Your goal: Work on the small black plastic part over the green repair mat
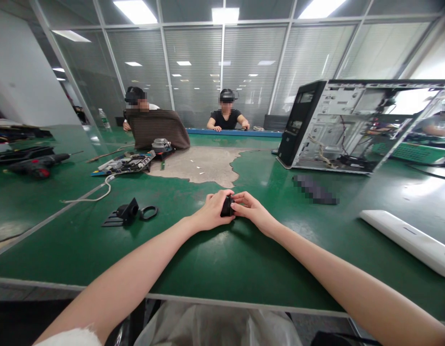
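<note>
A small black part (227,206) sits between both hands, just above the green table (215,269). My left hand (213,211) curls round its left side with the fingers closed on it. From the right, my right hand (249,207) pinches the same part with thumb and fingertips. Much of the part is hidden by the fingers. To the left on the table lie a black bracket with a short tube (123,213) and a black ring (149,212).
An open computer case (355,125) lies on its side at the right. A white panel (409,240) lies near the right edge. A circuit board (125,163), white cable (100,190) and power drill (37,166) lie left. Two people sit at the far end.
</note>
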`<state>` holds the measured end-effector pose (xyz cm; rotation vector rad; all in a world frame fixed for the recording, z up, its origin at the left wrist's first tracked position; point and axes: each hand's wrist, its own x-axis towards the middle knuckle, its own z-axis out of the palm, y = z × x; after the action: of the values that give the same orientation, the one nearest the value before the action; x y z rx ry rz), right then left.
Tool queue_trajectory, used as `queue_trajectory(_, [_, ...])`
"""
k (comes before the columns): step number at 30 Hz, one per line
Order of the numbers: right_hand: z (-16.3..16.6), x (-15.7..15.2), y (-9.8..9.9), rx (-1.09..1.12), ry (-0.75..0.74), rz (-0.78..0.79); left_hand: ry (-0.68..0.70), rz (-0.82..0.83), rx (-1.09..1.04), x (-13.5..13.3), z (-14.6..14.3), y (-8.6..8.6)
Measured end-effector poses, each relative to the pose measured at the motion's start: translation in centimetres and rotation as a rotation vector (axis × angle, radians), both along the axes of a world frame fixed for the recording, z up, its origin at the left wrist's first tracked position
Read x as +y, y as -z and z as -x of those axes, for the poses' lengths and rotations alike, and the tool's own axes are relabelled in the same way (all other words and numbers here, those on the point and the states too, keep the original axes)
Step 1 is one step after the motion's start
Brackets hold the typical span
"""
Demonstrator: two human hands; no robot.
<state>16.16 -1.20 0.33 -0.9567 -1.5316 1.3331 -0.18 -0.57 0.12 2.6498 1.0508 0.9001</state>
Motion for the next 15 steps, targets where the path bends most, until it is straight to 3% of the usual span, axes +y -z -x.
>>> queue_trajectory(10, [-0.30, -0.16, 0.19, -0.035, -0.087, -0.126, 0.005, 0.025, -0.023, 0.08, 0.06, 0.08])
queue_trajectory(15, [0.08, 0.30, 0.43, -0.051, -0.012, -0.102, 0.003, 0.022, -0.016, 0.04, 0.07, 0.08])
